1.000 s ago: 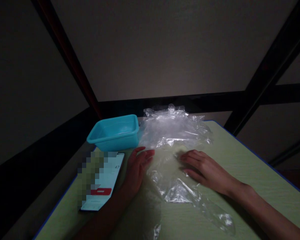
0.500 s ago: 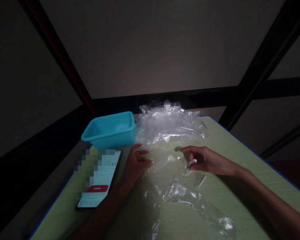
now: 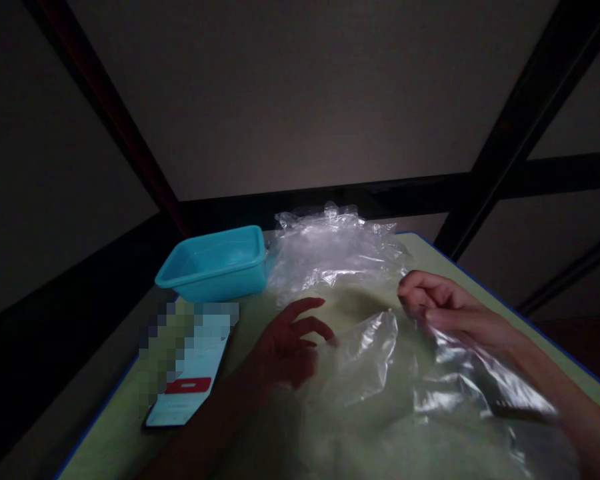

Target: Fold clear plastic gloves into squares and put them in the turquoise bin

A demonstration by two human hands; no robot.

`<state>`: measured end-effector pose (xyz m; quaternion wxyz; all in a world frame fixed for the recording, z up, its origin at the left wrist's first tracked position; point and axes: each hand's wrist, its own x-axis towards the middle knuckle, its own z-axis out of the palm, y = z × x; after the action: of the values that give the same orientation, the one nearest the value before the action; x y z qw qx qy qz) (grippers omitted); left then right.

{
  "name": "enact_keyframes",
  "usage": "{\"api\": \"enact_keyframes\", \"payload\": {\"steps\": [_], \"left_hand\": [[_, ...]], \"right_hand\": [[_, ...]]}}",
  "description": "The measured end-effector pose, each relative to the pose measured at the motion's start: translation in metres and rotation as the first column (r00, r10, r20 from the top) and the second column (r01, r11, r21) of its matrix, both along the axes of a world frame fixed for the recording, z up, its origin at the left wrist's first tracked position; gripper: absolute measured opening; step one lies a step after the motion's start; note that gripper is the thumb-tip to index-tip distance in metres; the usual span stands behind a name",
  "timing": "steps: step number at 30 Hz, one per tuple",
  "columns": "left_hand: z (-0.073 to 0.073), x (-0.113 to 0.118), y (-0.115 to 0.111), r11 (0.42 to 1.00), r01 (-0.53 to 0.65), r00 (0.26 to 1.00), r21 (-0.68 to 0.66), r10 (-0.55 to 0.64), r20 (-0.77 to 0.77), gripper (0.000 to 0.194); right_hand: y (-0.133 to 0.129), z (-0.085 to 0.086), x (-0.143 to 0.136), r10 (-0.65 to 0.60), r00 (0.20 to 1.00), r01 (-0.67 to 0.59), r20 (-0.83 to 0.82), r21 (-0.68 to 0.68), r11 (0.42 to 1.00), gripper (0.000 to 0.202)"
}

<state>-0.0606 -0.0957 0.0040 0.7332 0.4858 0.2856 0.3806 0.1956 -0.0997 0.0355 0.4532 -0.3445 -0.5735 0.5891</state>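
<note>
A clear plastic bag [image 3: 365, 360] hangs loosely over the near part of the table. My right hand [image 3: 445, 307] pinches its edge between thumb and fingers, raised a little above the tabletop, and the film trails down along the forearm. My left hand [image 3: 295, 343] is at the bag's left side with its fingers curved and apart; its fingertips are close to the film, and whether they touch it is unclear. The thumb is blurred. Beyond both hands lies a heap of crumpled clear plastic bags [image 3: 330, 247].
A turquoise plastic basin [image 3: 220, 283] stands at the table's far left. Nearer, left of my left forearm, lies a phone [image 3: 193, 363] with a lit screen, partly pixelated. The pale green table [image 3: 107, 437] has a blue edge and stands near a wall [image 3: 300, 100].
My right hand has closed on the clear bag and lifted its edge to the right and toward me. My left hand has moved slightly right, and the bag has spread upward.
</note>
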Motion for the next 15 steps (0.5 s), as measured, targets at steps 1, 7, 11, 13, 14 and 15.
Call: {"api": "enact_keyframes", "payload": {"steps": [1,7,11,13,14,15], "left_hand": [[-0.001,0.002,0.002,0.998,-0.048,0.997,0.047,0.050,-0.059,0.061],[-0.015,0.006,0.013,0.897,-0.269,0.821,0.352,0.404,-0.403,0.056],[-0.022,0.007,0.007,0.875,-0.229,0.755,0.426,0.436,-0.490,0.059],[-0.022,0.009,0.005,0.899,-0.204,0.772,0.387,0.391,-0.501,0.061],[-0.022,0.010,0.004,0.911,-0.196,0.782,0.363,0.368,-0.503,0.062],[-0.022,0.011,0.003,0.918,-0.197,0.787,0.344,0.357,-0.503,0.062]], "right_hand": [[0.004,-0.001,0.000,-0.017,0.999,0.019,0.050,-0.039,0.999,0.038],[0.026,-0.009,0.026,-0.023,0.915,0.095,0.403,-0.162,0.982,0.045],[0.033,-0.017,0.039,-0.118,0.873,0.146,0.473,-0.023,0.989,0.042],[0.036,-0.024,0.038,-0.233,0.842,0.215,0.486,0.092,0.972,0.037],[0.038,-0.029,0.036,-0.288,0.815,0.244,0.502,0.154,0.958,0.035],[0.039,-0.033,0.034,-0.357,0.774,0.273,0.523,0.232,0.933,0.032]]}}
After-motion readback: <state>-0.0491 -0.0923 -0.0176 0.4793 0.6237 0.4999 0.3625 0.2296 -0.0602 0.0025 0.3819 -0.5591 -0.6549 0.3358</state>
